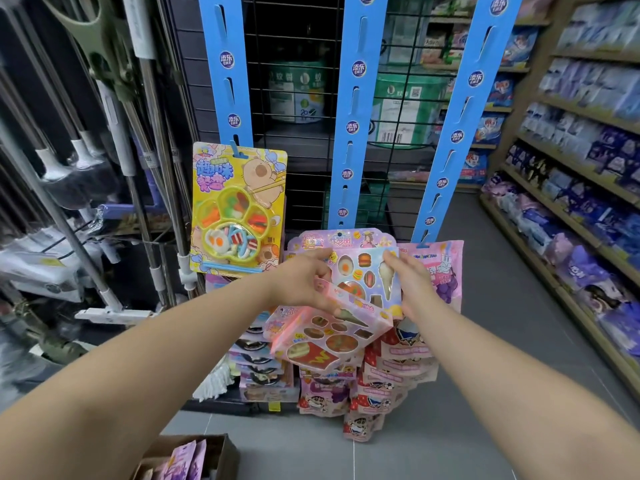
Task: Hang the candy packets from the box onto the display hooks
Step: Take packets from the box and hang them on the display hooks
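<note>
Item, nearest: cardboard box (221,448) on the floor at my feet, open, purple candy packets (188,457) standing in it. Item: my left hand (304,284), fingers closed round a pink blister card (329,336) held tilted, its top edge pinched. Item: my right hand (410,282), fingers curled on the edge of an upright pink card (369,271) at the foot of the middle blue strip (355,109); whether that card is seated on a hook I cannot tell. Handling, as I judge it: light, stiff backing board with a thin plastic shell that would dent if squeezed; best taken by the card margins near the hang hole. Beyond: yellow paw-tray card (239,206) hanging on the left strip (225,67), purple pouch (445,271) on the right strip (464,109), more packets stacked below, wire grid (294,46) behind
</note>
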